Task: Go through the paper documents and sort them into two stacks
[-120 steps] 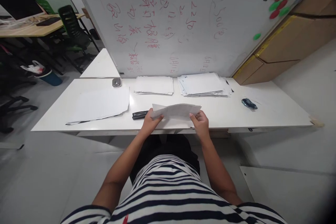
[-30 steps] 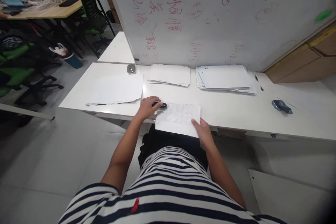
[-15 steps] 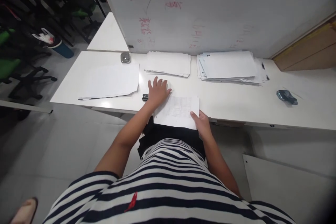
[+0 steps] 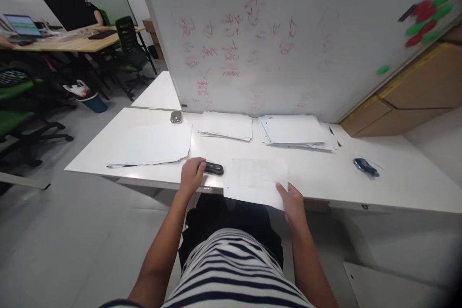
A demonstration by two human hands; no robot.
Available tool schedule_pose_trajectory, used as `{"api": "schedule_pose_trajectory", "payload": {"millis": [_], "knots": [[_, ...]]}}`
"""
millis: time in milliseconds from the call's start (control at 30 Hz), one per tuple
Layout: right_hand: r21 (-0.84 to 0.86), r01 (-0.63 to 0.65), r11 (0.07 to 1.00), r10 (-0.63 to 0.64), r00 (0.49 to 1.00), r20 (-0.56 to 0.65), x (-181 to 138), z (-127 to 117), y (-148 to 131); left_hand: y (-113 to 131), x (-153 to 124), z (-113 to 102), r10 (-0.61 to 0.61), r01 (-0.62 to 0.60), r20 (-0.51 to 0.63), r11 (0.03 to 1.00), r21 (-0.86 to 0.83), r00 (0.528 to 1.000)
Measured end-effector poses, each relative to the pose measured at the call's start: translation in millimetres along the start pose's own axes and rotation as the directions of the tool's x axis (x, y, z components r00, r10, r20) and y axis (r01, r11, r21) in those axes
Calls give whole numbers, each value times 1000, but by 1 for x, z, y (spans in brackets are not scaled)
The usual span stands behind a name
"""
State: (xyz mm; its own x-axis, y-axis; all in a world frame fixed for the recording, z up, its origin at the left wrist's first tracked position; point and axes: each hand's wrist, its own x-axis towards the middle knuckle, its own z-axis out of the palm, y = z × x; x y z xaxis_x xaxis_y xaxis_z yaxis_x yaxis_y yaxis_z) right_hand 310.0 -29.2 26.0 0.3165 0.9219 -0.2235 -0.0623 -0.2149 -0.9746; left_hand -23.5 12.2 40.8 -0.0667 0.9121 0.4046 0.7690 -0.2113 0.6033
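My right hand [image 4: 293,201] pinches the lower right corner of a white printed sheet [image 4: 256,178], thumb on top. The sheet reaches past the front edge of the white table [image 4: 325,173]. Left of the paper, my left hand [image 4: 192,175] is closed around one end of a black stapler [image 4: 214,168], whose other end points toward the sheet. Close to that hand's far side lies a wide stack of white paper [image 4: 151,144]. Whether the right hand holds one sheet or more, I cannot tell.
Along the whiteboard [image 4: 245,57] lie a smaller paper stack [image 4: 226,125] and a thicker one [image 4: 294,129]. A small square grey object [image 4: 176,116] sits at the back left. A dark blue object [image 4: 365,167] rests at the right, near cardboard boxes [image 4: 426,82].
My left hand has left the printed sheet, moved left and closed on the stapler. The right hand still holds the sheet. The camera view has tilted up.
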Motion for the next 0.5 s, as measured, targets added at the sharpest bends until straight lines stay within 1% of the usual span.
{"api": "schedule_pose_trajectory", "payload": {"millis": [33,67,100,133,200,233,267,300,367,400,467,500], "knots": [[49,12,999,-11,999,-30,7,-4,-6,-5,-6,0,31,-33,58,999,36,998],[97,27,995,-22,999,-49,15,-4,-13,-8,-10,0,48,-54,92,996,65,995],[131,47,990,-41,998,-48,25,-1,-19,-11,-12,1,47,-56,104,995,87,993],[146,75,986,-73,997,-21,36,6,-25,-12,-13,2,45,-56,118,993,100,992],[105,159,982,-167,983,72,62,32,-36,-13,-12,4,36,-47,105,994,102,994],[61,210,976,-216,968,128,75,49,-41,-13,-12,4,34,-43,98,995,88,995],[3,257,966,-255,954,160,89,69,-45,-13,-11,4,32,-38,91,997,64,995],[-78,300,951,-285,946,156,102,89,-48,-14,-11,4,28,-31,85,999,35,996],[-113,313,943,-296,945,142,127,127,-52,-15,-11,2,12,-10,76,1000,-24,997],[-119,310,943,-295,946,132,138,142,-53,-16,-11,2,1,3,74,999,-44,997],[-123,314,941,-305,948,88,157,160,-55,-18,-12,2,-23,27,66,998,-59,998],[-123,327,937,-322,945,56,164,162,-55,-20,-12,2,-29,34,69,997,-62,997]]}}
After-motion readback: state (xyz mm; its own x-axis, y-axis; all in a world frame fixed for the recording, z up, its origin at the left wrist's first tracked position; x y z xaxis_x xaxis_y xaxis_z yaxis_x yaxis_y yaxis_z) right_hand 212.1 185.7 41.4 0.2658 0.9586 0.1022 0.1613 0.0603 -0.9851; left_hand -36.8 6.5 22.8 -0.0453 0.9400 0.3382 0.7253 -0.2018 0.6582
